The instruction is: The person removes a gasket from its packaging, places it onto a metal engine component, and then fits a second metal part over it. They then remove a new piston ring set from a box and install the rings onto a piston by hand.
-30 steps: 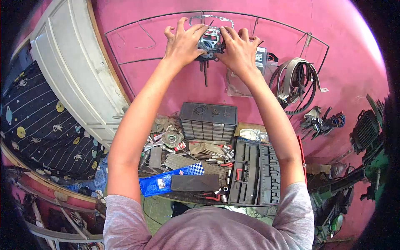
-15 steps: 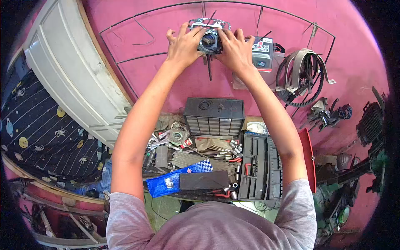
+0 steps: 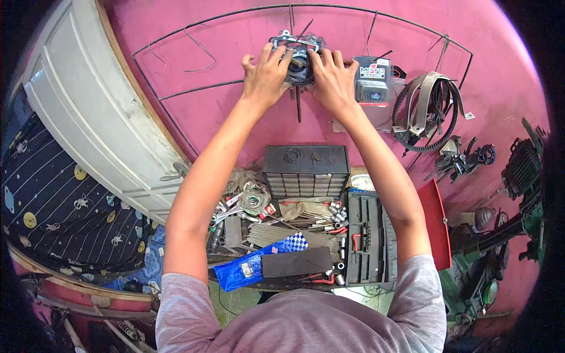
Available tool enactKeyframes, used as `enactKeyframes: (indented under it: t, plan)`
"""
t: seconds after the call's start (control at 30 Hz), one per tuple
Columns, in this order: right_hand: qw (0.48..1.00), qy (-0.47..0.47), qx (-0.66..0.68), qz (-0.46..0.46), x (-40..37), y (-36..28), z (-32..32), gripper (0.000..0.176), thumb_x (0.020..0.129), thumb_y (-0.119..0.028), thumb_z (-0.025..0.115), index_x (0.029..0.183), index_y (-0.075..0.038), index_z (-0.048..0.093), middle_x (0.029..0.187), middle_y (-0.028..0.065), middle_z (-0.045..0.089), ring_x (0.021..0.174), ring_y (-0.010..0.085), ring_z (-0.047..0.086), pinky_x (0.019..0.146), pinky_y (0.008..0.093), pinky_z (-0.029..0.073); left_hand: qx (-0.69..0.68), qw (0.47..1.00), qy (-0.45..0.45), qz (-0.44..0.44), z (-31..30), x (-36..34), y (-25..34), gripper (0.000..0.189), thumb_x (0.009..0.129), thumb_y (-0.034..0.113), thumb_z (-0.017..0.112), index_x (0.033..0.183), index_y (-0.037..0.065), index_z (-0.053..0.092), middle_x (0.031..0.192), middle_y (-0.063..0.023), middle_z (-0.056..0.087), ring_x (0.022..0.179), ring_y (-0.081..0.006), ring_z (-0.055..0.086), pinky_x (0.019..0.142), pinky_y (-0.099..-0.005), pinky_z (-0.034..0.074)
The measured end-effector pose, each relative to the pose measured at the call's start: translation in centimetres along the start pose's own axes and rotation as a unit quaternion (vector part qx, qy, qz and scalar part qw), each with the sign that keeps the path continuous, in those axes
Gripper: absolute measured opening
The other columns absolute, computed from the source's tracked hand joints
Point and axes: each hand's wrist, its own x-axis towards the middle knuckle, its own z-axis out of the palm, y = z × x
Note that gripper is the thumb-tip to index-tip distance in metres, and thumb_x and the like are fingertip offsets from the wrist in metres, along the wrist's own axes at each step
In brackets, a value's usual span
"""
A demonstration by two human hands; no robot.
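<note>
Both arms reach up to the pink wall. Between my hands is a bundle of dark and silvery gasket-like parts (image 3: 299, 66), at a hook on the wire rack (image 3: 235, 13). My left hand (image 3: 265, 77) has its fingers bent onto the left side of the bundle, the thumb hidden beside it. My right hand (image 3: 334, 82) presses its fingers on the right side, with its fingertips near a packaged part labelled Moto Racing (image 3: 372, 82).
Belts (image 3: 432, 112) hang at the right. Below stand a black drawer cabinet (image 3: 305, 170), a bench of tools (image 3: 282, 235), a blue packet (image 3: 238, 270) and an open toolbox (image 3: 364, 235) with a red lid. A white door (image 3: 88, 112) is at the left.
The view has shifted slightly, so the bench sits lower. The upper gasket of the bundle looks tipped differently between my hands, which stay on it.
</note>
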Motion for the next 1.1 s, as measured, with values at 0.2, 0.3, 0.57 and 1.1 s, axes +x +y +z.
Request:
enactKeyframes:
  t: [0.2, 0.3, 0.57, 1.1]
  plan:
    - [0.998, 0.065, -0.005, 0.005, -1.1, -1.9, -2.2, 0.07, 0.072, -0.029, 0.084, 0.136, -0.015, 0.058, 0.129, 0.0039, 0.06, 0.114, 0.0232, 0.055, 0.091, 0.0505, 0.038, -0.083, 0.995, 0.05, -0.001, -1.0, -1.7, -0.5, 0.073, 0.072, 0.035, 0.088, 0.138, 0.022, 0.061, 0.137, 0.0049, 0.057, 0.138, -0.0186, 0.041, 0.097, -0.0538, 0.026]
    - [0.994, 0.099, 0.009, -0.043, -1.8, -3.3, -2.5, 0.038, 0.08, -0.023, 0.075, 0.117, -0.017, 0.067, 0.115, -0.0033, 0.066, 0.107, 0.0218, 0.056, 0.09, 0.0509, 0.037, -0.094, 0.991, 0.096, 0.029, -1.4, -3.3, -1.0, 0.049, 0.079, 0.027, 0.082, 0.126, 0.021, 0.069, 0.126, 0.0076, 0.064, 0.132, -0.0159, 0.048, 0.096, -0.0541, 0.027]
    - [0.989, 0.061, 0.102, -0.086, -7.0, -10.8, 0.0, 0.015, 0.082, -0.019, 0.072, 0.096, -0.019, 0.076, 0.095, -0.0075, 0.073, 0.102, 0.0204, 0.057, 0.09, 0.052, 0.038, -0.17, 0.983, 0.068, 0.021, -0.6, -12.1, -3.3, 0.011, 0.083, 0.017, 0.072, 0.092, 0.019, 0.077, 0.098, 0.0095, 0.068, 0.114, -0.0115, 0.059, 0.095, -0.0559, 0.028]
    - [0.889, -0.397, 0.225, 0.036, -26.8, -27.2, 9.6, 0.042, 0.072, -0.027, 0.082, 0.108, -0.008, 0.072, 0.104, 0.0102, 0.07, 0.107, 0.0351, 0.064, 0.078, 0.0486, 0.06, -0.276, 0.895, -0.349, -0.023, 8.7, -39.2, -2.8, 0.036, 0.073, 0.014, 0.075, 0.11, 0.014, 0.073, 0.115, 0.0013, 0.065, 0.123, -0.0224, 0.054, 0.098, -0.0642, 0.033]
